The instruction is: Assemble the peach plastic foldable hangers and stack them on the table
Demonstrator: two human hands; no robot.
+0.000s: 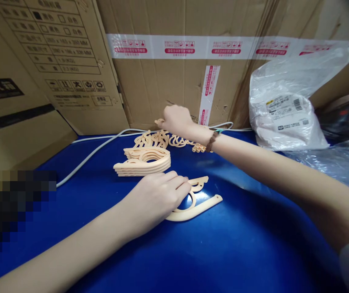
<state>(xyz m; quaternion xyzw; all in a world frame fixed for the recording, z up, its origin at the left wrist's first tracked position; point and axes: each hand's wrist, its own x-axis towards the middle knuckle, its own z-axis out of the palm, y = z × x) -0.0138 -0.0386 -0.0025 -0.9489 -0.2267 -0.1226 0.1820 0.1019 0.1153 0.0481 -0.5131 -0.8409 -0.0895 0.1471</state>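
Observation:
My left hand [165, 193] is closed on a cream plastic hanger arm [192, 212], a curved piece with a ring-like inner loop, low over the blue table. The part under my fingers is hidden. Farther back, my right hand [177, 119] is closed above a heap of cream hook-shaped pieces [152, 139]. A small cream plastic piece [159, 121] pokes out at its fingertips; its full shape is hidden. Between the hands, to the left, lies a neat stack of hanger arms [143, 167].
Small cream pegs [198, 148] lie beneath my right wrist. A white cable [91, 156] runs along the back and left. Cardboard boxes [168, 81] wall off the rear and left side. A white plastic bag [284, 110] stands at the back right, near clear plastic film [339, 165].

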